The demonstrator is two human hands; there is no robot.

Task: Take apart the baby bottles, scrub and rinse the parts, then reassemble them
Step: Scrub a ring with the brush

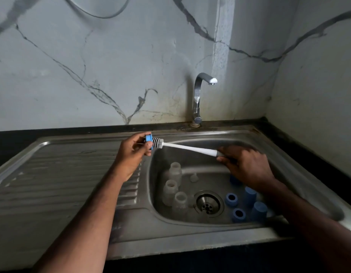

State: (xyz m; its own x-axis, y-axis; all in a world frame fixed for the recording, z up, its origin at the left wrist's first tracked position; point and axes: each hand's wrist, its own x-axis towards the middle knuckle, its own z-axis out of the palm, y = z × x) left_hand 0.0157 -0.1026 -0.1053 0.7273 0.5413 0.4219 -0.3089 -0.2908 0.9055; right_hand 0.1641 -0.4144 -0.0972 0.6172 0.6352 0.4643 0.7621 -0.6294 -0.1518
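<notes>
Hands hold blue collar [149, 142] left [133, 152]; brush [187, 148] right [244, 164].

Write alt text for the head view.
Over a steel sink, the left hand holds a blue bottle ring while the right hand works a white bottle brush into it. Clear bottles and blue parts stand in the basin.

Home kitchen: steel sink [190, 241] w/ drainboard, tap [198, 99], marble backsplash [91, 66].
</notes>
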